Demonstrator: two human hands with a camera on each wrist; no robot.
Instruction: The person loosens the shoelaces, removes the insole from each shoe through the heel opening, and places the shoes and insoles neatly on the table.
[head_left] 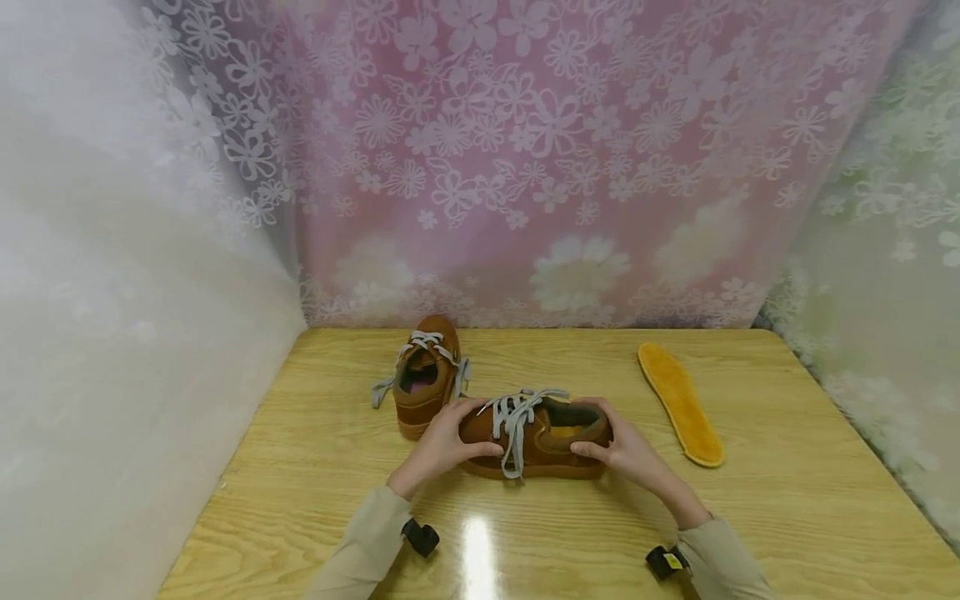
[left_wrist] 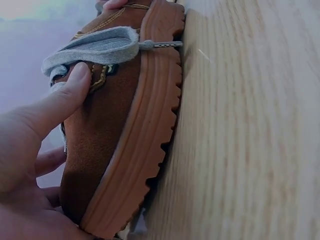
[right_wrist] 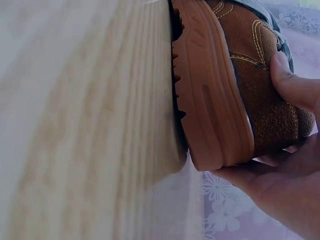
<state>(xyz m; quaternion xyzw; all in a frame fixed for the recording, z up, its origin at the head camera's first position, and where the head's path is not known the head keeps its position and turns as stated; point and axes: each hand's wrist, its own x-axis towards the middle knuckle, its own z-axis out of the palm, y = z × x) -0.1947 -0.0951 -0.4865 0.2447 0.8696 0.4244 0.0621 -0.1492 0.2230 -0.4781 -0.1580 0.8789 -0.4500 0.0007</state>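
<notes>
A brown suede shoe [head_left: 480, 429] with grey laces lies sideways to me at the middle of the wooden table, toe to the left. My left hand [head_left: 446, 442] grips its toe end, the thumb on the near side by the laces. At the heel, my right hand [head_left: 622, 450] holds on with its thumb near the collar. Inside the opening an orange-yellow lining shows. In the left wrist view, the thick ridged sole [left_wrist: 137, 130] is close over the tabletop. The right wrist view shows the heel [right_wrist: 215, 125] between thumb and fingers.
The matching shoe [head_left: 427, 400] stands behind my left hand, toe pointing away, laces loose at its sides. A fuzzy orange insole [head_left: 681, 404] lies at the right of the table [head_left: 337, 367]. Floral curtains [head_left: 525, 167] enclose the back and sides.
</notes>
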